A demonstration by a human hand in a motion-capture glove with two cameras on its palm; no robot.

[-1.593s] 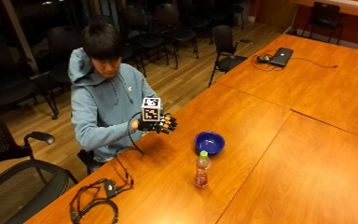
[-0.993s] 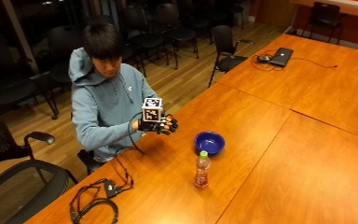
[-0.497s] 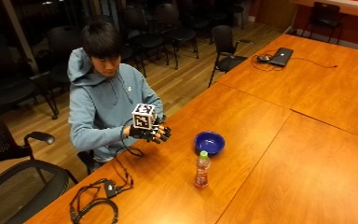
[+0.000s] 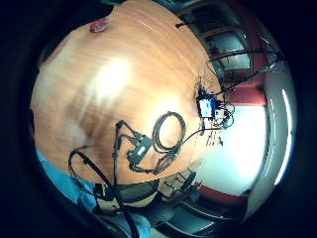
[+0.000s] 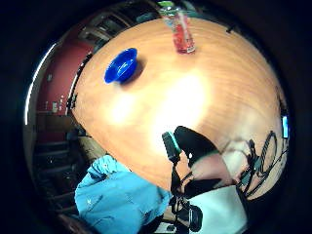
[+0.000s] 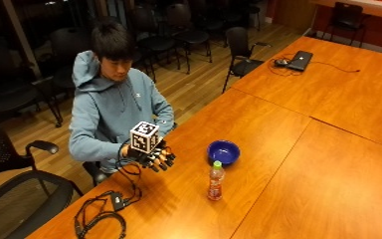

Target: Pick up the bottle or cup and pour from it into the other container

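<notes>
Scene: we've got a person in a blue hoodie (image 6: 115, 112) sitting at the edge of a big wooden table (image 6: 290, 164), seen from across it.

Right hand: the gloved hand (image 6: 152, 156) hovers just above the table near its edge, in front of the person's chest. Fingers look relaxed and a bit spread, pointing toward the bowl, and they're holding nothing.

Bottle: a clear plastic bottle (image 6: 215, 181) with a green cap and reddish drink inside stands upright on the table, apart from the hand. We also spot it in the thumb side palm view (image 5: 179, 30), standing on the wood well away from the palm.

Bowl: a blue bowl (image 6: 223, 151) sits on the table just beyond the bottle, close to it but not touching. Can't tell from here if anything's in it.

Cables: a coil of black cable (image 6: 99, 219) with a small box lies on the table near the edge, on the person's right.

Laptop: a closed laptop (image 6: 300, 60) lies on the far table section.
</notes>
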